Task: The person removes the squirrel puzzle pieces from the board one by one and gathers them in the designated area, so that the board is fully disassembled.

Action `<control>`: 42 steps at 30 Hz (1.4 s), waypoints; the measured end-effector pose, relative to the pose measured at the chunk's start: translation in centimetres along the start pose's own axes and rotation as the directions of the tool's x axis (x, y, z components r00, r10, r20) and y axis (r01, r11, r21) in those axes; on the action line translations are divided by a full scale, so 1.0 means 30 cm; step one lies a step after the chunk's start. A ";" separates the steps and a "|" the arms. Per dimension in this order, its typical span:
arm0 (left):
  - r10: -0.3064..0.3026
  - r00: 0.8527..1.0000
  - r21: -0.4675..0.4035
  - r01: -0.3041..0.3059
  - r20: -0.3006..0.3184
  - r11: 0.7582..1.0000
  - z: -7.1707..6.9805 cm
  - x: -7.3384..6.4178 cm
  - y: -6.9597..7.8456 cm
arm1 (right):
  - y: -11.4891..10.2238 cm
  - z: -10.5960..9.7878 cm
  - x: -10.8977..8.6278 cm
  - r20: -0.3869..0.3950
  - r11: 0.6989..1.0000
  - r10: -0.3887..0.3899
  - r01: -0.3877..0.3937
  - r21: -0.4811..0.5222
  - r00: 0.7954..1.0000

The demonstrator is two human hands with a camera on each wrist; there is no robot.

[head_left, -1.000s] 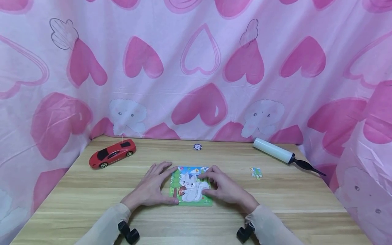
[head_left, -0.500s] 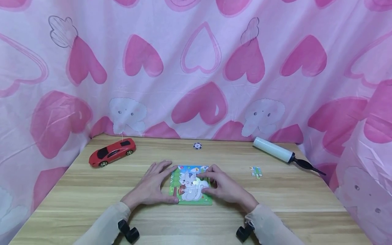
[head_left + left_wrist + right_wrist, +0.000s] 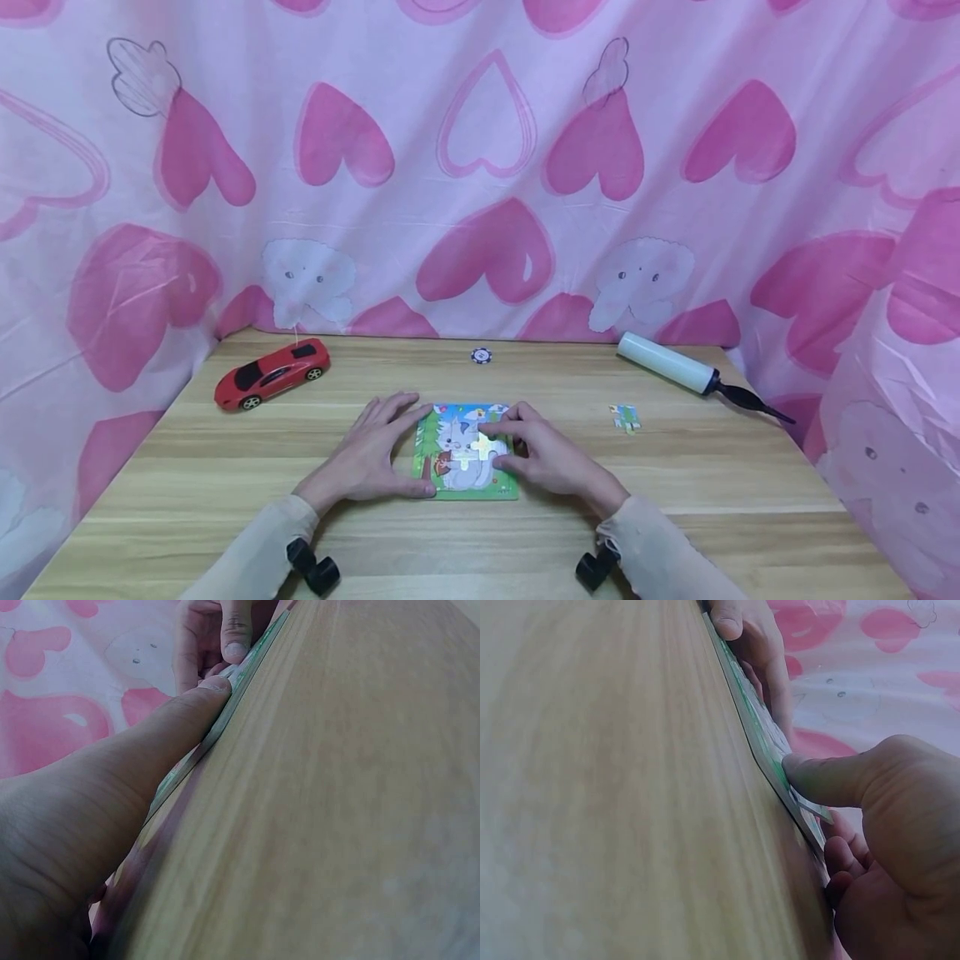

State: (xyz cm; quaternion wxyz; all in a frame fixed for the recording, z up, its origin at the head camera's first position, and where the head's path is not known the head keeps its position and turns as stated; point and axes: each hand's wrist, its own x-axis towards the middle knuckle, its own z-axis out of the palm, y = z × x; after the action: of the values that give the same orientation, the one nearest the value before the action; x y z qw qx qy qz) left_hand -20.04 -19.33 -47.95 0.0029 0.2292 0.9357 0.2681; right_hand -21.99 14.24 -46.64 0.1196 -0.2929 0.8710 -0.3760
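A square jigsaw puzzle (image 3: 480,495) with a cartoon squirrel on a green and blue scene lies flat on the wooden table. My left hand (image 3: 360,458) spans its left side, fingers extended along the far left and the thumb resting on the near left corner. At the puzzle's right side, thumb and index finger of my right hand (image 3: 558,462) pinch a puzzle piece (image 3: 482,447) that shines with glare. In the right wrist view, a thin piece edge (image 3: 815,811) tilts up from the board beside my right thumb (image 3: 825,778). The right fingers partly cover the puzzle's right part.
A loose group of joined puzzle pieces (image 3: 625,417) lies to the right. Behind are a red toy car (image 3: 273,374) at left, a poker chip (image 3: 482,356) in the middle and a hand pump (image 3: 667,362) at right. A pink heart-patterned curtain (image 3: 480,125) closes off the back.
Bright glare has appeared on the pieces by my right fingertips, as the pinched piece tilts. Both hands stay almost in place; the head view has shifted slightly.
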 end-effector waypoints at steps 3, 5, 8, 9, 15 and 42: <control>-0.005 1.000 0.001 0.005 0.002 1.000 0.000 0.000 -0.001 | -0.002 -0.001 0.002 0.000 1.000 -0.003 0.003 -0.002 1.000; -0.007 1.000 -0.001 0.007 0.003 1.000 0.000 -0.001 -0.002 | -0.003 -0.002 0.003 -0.001 1.000 -0.003 0.003 -0.006 1.000; -0.010 1.000 -0.006 0.010 0.005 1.000 0.000 -0.001 -0.003 | -0.006 -0.003 0.004 -0.003 1.000 0.004 -0.004 -0.009 1.000; -0.010 1.000 -0.006 0.010 0.006 1.000 0.000 -0.001 -0.004 | -0.007 -0.004 0.004 -0.002 1.000 0.010 -0.010 -0.008 1.000; -0.010 1.000 0.001 0.010 0.008 1.000 -0.002 0.000 -0.007 | -0.010 -0.005 0.006 0.001 1.000 0.003 -0.003 -0.011 1.000; -0.012 1.000 0.019 0.012 0.013 1.000 0.004 0.002 -0.005 | -0.006 -0.018 0.012 -0.015 0.999 -0.027 0.028 0.021 1.000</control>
State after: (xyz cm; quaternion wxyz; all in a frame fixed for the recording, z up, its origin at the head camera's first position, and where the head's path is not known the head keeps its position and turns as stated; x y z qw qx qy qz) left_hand -20.15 -19.37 -48.11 0.0084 0.2253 0.9395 0.2579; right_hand -22.45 14.24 -46.12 0.1111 -0.3007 0.8637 -0.3888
